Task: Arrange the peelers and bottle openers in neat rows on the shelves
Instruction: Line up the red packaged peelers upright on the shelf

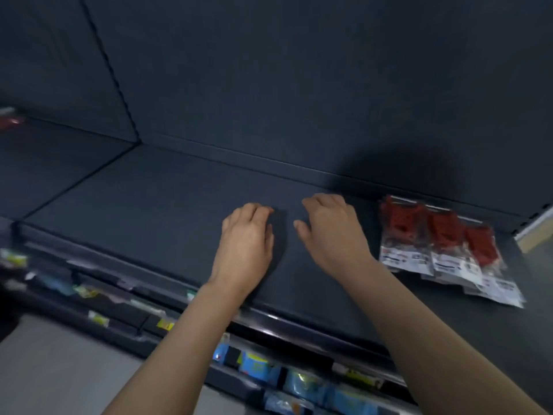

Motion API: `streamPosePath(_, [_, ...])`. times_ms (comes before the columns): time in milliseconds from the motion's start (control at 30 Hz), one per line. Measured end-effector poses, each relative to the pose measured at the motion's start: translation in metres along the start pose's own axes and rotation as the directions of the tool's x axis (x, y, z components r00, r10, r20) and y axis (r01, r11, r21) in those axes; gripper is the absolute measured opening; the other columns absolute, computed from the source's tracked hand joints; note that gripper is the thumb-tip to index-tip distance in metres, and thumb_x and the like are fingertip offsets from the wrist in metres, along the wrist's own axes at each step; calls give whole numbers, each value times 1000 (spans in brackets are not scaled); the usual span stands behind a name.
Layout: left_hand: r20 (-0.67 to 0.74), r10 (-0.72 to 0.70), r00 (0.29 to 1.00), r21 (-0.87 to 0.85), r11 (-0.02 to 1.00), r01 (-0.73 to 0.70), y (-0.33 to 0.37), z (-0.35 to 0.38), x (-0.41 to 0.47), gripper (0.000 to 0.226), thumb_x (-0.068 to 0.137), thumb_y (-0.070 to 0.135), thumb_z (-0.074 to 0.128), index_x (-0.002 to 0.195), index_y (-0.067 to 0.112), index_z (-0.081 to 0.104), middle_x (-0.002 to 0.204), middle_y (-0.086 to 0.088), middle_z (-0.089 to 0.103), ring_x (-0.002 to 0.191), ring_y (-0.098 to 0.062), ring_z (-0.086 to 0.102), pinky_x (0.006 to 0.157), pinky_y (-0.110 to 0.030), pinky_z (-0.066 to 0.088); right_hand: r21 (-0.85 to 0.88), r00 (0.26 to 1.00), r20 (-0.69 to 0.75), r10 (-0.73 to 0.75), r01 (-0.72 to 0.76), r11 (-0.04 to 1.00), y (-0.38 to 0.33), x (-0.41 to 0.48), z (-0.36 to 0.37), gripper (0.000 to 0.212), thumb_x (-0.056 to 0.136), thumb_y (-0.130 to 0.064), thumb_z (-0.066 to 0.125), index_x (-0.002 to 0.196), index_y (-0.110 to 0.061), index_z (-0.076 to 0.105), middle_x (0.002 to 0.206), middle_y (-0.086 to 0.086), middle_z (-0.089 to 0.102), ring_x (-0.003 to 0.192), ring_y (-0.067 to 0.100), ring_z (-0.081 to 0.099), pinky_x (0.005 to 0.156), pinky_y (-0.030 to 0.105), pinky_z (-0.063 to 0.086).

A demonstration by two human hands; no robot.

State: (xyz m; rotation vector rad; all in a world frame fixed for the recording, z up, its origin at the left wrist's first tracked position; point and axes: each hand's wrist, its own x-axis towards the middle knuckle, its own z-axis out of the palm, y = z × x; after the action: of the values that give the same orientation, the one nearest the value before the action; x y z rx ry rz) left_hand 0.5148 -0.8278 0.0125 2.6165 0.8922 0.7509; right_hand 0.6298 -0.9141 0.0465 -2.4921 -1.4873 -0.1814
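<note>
Both my hands hover over the dark shelf [155, 205], side by side near its middle. My left hand [248, 238] has its fingers loosely curled and holds nothing. To its right, my right hand [332, 232] is also empty, with relaxed, bent fingers. Three red tools in clear packets [443, 250] lie in an overlapping row on the shelf, just right of my right hand. Whether they are peelers or bottle openers is too blurred to tell.
The shelf's front rail [299, 322] runs under my forearms. Lower shelves hold blue packaged goods [299, 381] and yellow price tags [164, 324]. A red packet [9, 119] lies on the neighbouring shelf at far left. The shelf's right upright [535, 226] stands beyond the packets.
</note>
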Motion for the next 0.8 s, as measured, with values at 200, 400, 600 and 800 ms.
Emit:
streamPosePath(200, [-31, -95, 995, 88, 991, 97, -108, -71, -27, 28, 92, 12, 49, 119, 8, 56, 118, -11, 56, 108, -32, 50, 94, -38, 33, 52, 991, 8, -136, 135, 989, -130, 27, 23, 37, 94, -34, 47, 123, -12, 53, 124, 6, 53, 119, 26, 42, 98, 36, 33])
streamPosePath(400, [-117, -228, 967, 129, 962, 242, -194, -132, -54, 27, 93, 12, 49, 119, 8, 57, 117, -10, 56, 108, -31, 50, 94, -39, 35, 120, 954, 5, -299, 296, 948, -240, 53, 41, 36, 94, -32, 50, 123, -11, 55, 125, 4, 54, 120, 24, 41, 96, 33, 30])
streamPosePath(600, [-218, -357, 908, 173, 902, 395, -261, -171, -67, 25, 91, 9, 50, 114, 5, 60, 112, -12, 59, 103, -33, 53, 92, -41, 36, 153, 889, 49, -456, 444, 883, -324, 88, 62, 38, 96, -33, 46, 127, -11, 51, 128, 4, 52, 123, 23, 39, 100, 33, 29])
streamPosePath(800, [-283, -424, 860, 237, 838, 491, -317, -201, -54, 28, 92, 10, 47, 117, 8, 58, 119, -8, 57, 108, -30, 51, 95, -37, 34, 188, 826, 25, -564, 550, 814, -387, 135, 78, 36, 96, -33, 47, 125, -11, 52, 125, 4, 53, 121, 24, 42, 99, 34, 31])
